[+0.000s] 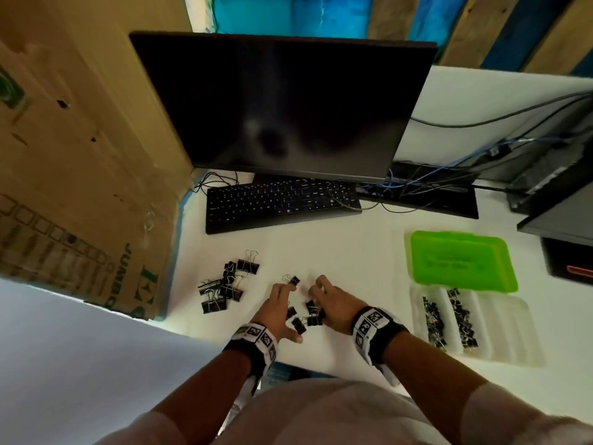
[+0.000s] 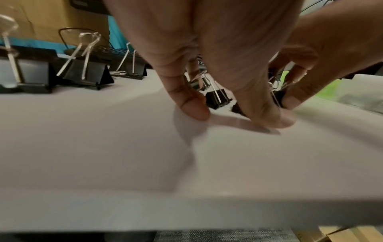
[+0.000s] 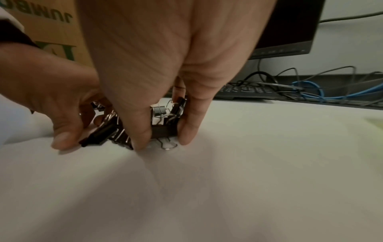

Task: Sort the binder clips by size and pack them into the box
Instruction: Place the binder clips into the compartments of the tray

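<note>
Gathering is being carried out near the front edge of the white desk (image 1: 369,252), where the medium binder clips (image 1: 301,319) are being herded together between both hands, probably so that one size can be lifted as a single batch. The left hand (image 1: 277,311) is being held with fingers spread and bent down onto the surface, its thumb (image 2: 194,106) pressing the desk and walling the clips in from the left; nothing is being gripped by it. The right hand (image 1: 332,305) is being curled around several clips, with one clip (image 3: 164,131) pinched between thumb and finger. A pile of large clips (image 1: 224,284) is being left apart, farther left, apparently already separated by size. To the right, the clear box (image 1: 500,329) is lying open beneath its green lid (image 1: 462,260); two of its compartments are being filled with small clips (image 1: 434,319), while the right-hand compartments appear unfilled.
</note>
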